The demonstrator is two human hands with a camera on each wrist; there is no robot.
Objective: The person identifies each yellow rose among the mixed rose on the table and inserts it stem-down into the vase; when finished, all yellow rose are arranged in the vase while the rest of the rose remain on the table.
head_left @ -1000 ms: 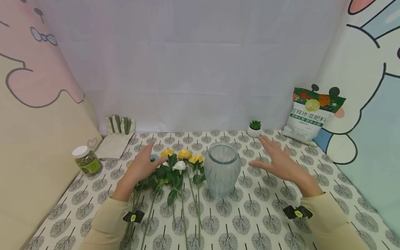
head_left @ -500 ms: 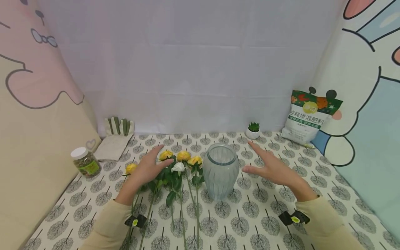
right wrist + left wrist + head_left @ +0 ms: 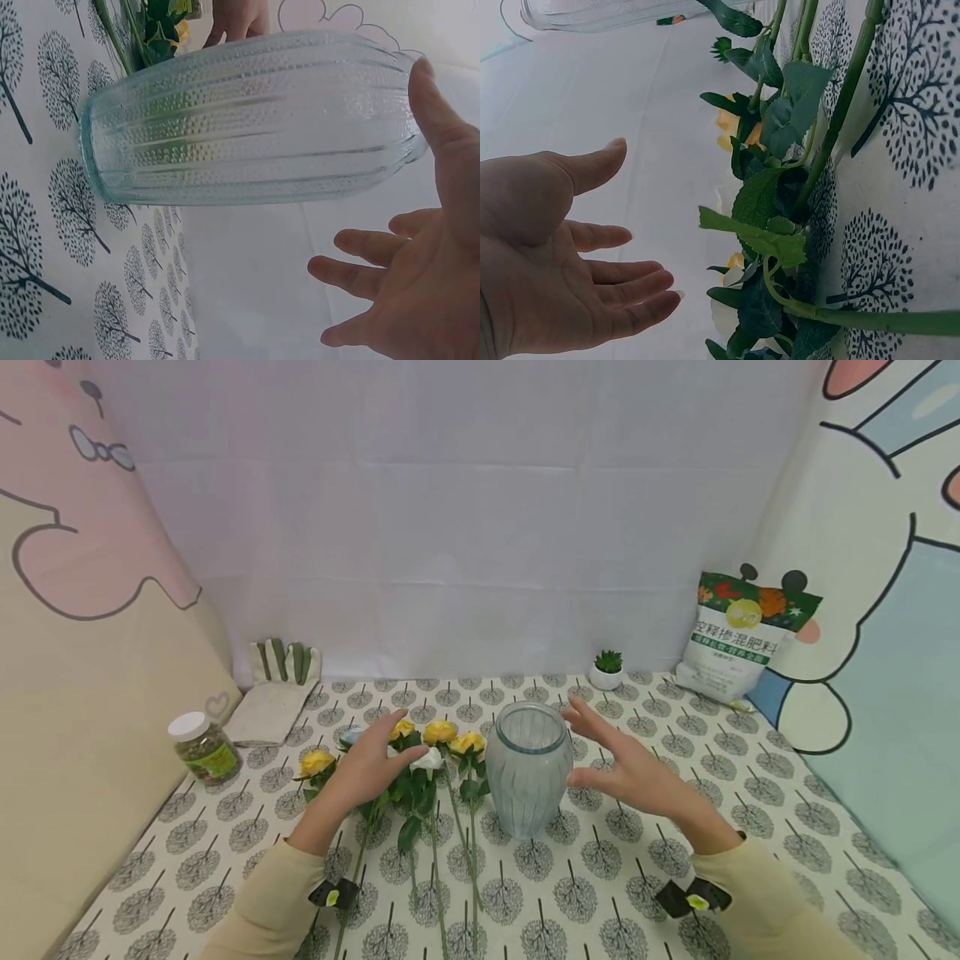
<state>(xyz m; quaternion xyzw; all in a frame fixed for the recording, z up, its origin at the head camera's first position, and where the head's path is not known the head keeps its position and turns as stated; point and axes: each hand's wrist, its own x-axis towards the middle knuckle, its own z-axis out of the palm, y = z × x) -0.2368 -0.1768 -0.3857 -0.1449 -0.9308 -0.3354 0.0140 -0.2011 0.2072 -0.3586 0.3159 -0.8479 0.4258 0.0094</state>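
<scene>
Faintly blue, the vase [image 3: 528, 789] is ribbed.

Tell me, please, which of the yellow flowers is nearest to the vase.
The rightmost yellow flower in the head view: its bloom lies just left of the vase, while the other three yellow blooms visible there lie farther left.

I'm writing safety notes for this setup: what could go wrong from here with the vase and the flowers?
The person's right grip is open close to the upper part of the upright vase, so a sideways nudge might tip it.

The left grip hovers above the flowers; lowering it could squash blooms or bend stems.

The rightmost yellow bloom lies near the vase, so toppling that way could crush it.
</scene>
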